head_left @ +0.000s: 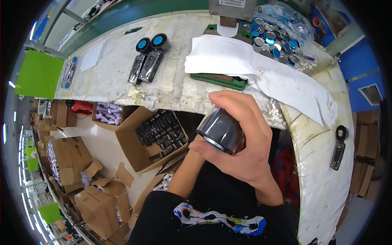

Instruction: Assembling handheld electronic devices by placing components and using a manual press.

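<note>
In the head view, the person's right hand [245, 139] has its grip closed around a glossy black, rounded, cup-like piece with a silvery-blue rim at its lower end [220, 128]. Fingers curl over the top and the thumb presses near that rim. The piece is tilted in the air, just off the near edge of the worn, pale-covered desk [175, 92]. The left forearm [185, 175] rises behind it; the left hand is hidden, so I cannot tell its grip.

The step in hand looks like handling or checking this single piece. Beyond it, a long white cloth [222, 53] lies across a flat green base [218, 81], below a grey metal machine head [230, 10], with loose silver and blue metal discs [271, 45] piled to the right. Two black round pieces with blue faces [151, 44] stand farther left, touching or just beside two dark oblong pieces [145, 67].

The next move, I judge, calls for a steady hold, a controlled turn of the rim into sight, and fingers kept off its face.
</note>
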Available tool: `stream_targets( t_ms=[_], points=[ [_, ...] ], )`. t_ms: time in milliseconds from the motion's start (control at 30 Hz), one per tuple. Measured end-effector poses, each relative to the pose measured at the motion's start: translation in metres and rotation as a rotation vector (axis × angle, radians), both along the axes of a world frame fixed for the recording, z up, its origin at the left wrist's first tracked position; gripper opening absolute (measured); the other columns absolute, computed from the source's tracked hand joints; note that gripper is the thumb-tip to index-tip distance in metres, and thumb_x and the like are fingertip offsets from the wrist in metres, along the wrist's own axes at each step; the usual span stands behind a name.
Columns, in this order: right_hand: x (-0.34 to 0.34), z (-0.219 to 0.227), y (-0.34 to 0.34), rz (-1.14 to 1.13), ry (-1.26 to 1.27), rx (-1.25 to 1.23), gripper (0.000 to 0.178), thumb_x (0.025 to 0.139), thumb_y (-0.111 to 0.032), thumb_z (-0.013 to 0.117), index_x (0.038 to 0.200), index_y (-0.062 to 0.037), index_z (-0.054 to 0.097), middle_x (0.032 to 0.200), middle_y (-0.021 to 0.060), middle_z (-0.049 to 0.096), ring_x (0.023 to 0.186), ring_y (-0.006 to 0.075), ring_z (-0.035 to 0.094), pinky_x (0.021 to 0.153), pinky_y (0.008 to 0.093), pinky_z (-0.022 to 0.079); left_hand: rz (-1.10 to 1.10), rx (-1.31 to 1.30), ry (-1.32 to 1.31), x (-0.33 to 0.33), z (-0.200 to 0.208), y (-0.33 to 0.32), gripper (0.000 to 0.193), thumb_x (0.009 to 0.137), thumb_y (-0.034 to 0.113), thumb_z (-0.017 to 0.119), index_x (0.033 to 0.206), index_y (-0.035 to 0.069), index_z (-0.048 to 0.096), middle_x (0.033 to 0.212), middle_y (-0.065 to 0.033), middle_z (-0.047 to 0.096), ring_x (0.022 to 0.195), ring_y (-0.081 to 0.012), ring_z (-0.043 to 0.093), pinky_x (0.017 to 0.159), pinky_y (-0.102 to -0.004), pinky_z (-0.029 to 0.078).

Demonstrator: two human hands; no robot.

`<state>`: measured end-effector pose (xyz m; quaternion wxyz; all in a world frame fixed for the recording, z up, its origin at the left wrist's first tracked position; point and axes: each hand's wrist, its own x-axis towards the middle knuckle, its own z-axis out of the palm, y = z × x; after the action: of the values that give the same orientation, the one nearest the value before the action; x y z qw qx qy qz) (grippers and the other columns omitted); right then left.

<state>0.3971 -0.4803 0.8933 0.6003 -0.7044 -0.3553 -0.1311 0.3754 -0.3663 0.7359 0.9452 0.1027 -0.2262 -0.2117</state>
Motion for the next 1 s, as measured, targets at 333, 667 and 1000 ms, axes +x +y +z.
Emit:
stream_targets(
  t_ms=[333, 667, 1000],
  points=[
    [0.009, -0.015, 0.005, 0.025, 0.192, 0.069, 0.047, 0.079, -0.005, 0.079, 0.122, 0.0032, 0.062, 0.123, 0.0164, 0.066, 0.110, 0.0232, 0.066, 0.096, 0.0332, 0.051, 0.490, 0.479, 0.178, -0.026, 0.035, 0.012, 0.071, 0.083, 0.035, 0.080, 0.134, -0.006, 0.053, 0.110, -0.0146, 0.069, 0.097, -0.0205, 0.069, 0.085, -0.0324, 0.055],
    [0.032, -0.021, 0.050, 0.119, 0.345, 0.109, 0.073, 0.090, -0.023, 0.075, 0.151, -0.0013, 0.042, 0.148, 0.0172, 0.051, 0.130, 0.0313, 0.056, 0.108, 0.0427, 0.044, 1.480, 1.594, 0.217, -0.028, 0.096, 0.082, 0.058, 0.084, 0.020, 0.082, 0.129, -0.004, 0.056, 0.098, -0.0090, 0.070, 0.088, -0.0167, 0.065, 0.086, -0.0319, 0.053],
    [0.046, -0.029, -0.060, -0.217, 0.397, -0.044, 0.047, 0.102, -0.018, 0.055, 0.146, -0.0016, 0.049, 0.143, 0.0162, 0.057, 0.126, 0.0275, 0.059, 0.106, 0.0388, 0.045, 1.455, 1.895, 0.446, 0.030, 0.092, 0.268, 0.056, 0.088, 0.044, 0.077, 0.118, -0.002, 0.065, 0.073, -0.0082, 0.064, 0.058, -0.0122, 0.059, 0.052, -0.0289, 0.045]
  ],
)
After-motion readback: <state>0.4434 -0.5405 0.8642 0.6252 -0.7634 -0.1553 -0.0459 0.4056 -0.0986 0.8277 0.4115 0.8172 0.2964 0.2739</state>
